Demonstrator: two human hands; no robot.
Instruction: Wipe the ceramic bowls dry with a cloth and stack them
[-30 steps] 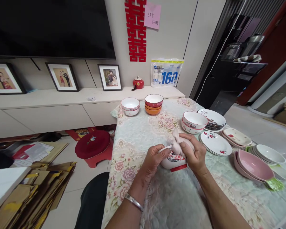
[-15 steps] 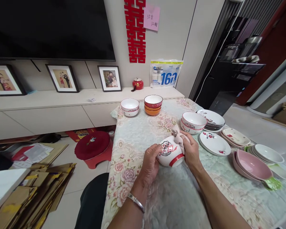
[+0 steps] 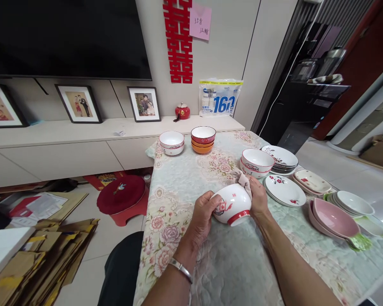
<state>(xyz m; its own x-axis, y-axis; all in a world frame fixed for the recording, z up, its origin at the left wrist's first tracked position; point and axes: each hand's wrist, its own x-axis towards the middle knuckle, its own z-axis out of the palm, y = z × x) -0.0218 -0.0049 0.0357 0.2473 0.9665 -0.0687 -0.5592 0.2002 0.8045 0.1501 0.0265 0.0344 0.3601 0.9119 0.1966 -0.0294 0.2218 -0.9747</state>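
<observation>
Through the head camera we see a floral-clothed table [image 3: 196,172], a cabinet [image 3: 51,153], three photos [image 3: 143,104] and one stool [image 3: 123,193]. Above the table, our left hand [image 3: 204,216] grips one tilted bowl [image 3: 233,204]; our right hand [image 3: 258,197] clutches one rag [image 3: 242,179] against it. Ahead stand three bowl stacks [image 3: 202,142] (two pink dishes [image 3: 336,216] lie rightward).

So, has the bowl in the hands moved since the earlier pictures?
Yes, the held bowl has turned: its red-and-black print now sits farther left of the flowered white plates.

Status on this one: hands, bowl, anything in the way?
Left hand gripping white bowl; right hand holding cloth at its rim. Bowl tipped, red foot ring showing. Stacked bowls just beyond right hand; nothing visibly blocking.
</observation>
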